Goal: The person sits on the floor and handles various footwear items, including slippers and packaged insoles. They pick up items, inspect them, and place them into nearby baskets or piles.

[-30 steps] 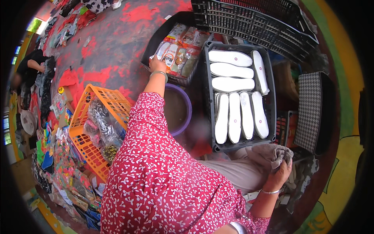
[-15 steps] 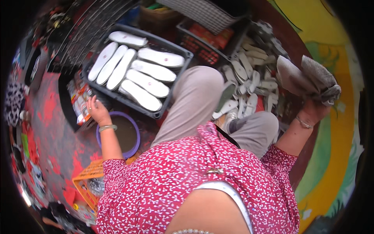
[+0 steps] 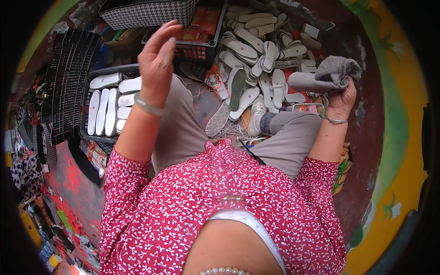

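Note:
My left hand (image 3: 156, 62) is raised, its fingers stretched out and nothing held in them. It hangs in the air by the right side of a dark crate (image 3: 84, 110) of white insoles (image 3: 111, 111). My right hand (image 3: 343, 100) grips a soft grey cloth piece (image 3: 334, 75), folded and tube-like at its end, lifted off to the right. Loose insoles (image 3: 270, 55) lie heaped on the floor in front of me. A dark green insole (image 3: 238, 88) and a clear, patterned sole-shaped piece (image 3: 217, 120) rest at the heap's near edge.
At the back stand a houndstooth-patterned bin (image 3: 146, 17) and a black basket (image 3: 197, 52) with red packets. A black wire rack (image 3: 68, 82) leans on the left. My bent legs (image 3: 293, 137) frame the heap. A painted yellow and green wall (image 3: 398, 151) curves along the right.
My left hand has risen from beside the purple-rimmed basin, moving up and right. My right hand still holds the grey cloth, now more bunched. The view has turned right.

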A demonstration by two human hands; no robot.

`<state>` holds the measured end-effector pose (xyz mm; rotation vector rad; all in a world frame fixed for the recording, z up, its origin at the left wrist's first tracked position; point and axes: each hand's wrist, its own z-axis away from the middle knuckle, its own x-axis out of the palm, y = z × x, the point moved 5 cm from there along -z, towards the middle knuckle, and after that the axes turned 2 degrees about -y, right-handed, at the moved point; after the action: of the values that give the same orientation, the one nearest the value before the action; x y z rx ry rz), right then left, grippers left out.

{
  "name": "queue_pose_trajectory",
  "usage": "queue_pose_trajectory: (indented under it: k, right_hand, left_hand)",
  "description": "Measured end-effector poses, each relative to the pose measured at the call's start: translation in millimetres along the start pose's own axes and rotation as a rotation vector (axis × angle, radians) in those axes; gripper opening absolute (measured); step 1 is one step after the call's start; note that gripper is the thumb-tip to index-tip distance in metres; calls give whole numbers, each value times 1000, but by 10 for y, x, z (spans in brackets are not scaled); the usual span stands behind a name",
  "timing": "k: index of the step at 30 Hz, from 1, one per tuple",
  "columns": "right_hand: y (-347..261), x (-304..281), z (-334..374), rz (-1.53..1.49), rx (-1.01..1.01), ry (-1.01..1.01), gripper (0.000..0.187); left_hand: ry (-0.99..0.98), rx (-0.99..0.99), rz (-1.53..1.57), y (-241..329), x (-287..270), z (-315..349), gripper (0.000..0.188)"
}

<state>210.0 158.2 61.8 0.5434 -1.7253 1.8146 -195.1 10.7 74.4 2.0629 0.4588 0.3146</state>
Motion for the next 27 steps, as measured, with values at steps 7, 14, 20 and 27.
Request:
queue_pose_trajectory:
  k: [7,14,20,27]
  right_hand:
    - [279,-332,139,-171,-47,-128,21]
    - [321,-64,357,39,-48,97,25]
    - [460,750,487,-82,143,-115,23]
    - [602,1006,481,-50,224,-135,33]
  left_hand:
    - [-23,-878,403,-1271,896,-334,28]
    - [78,-1337,-140,-3972,774,1162,22]
    - [-143,-1648,-497,-4324,543,2440,36]
    - [-165,-1692,-566,-4590,479,2373,48]
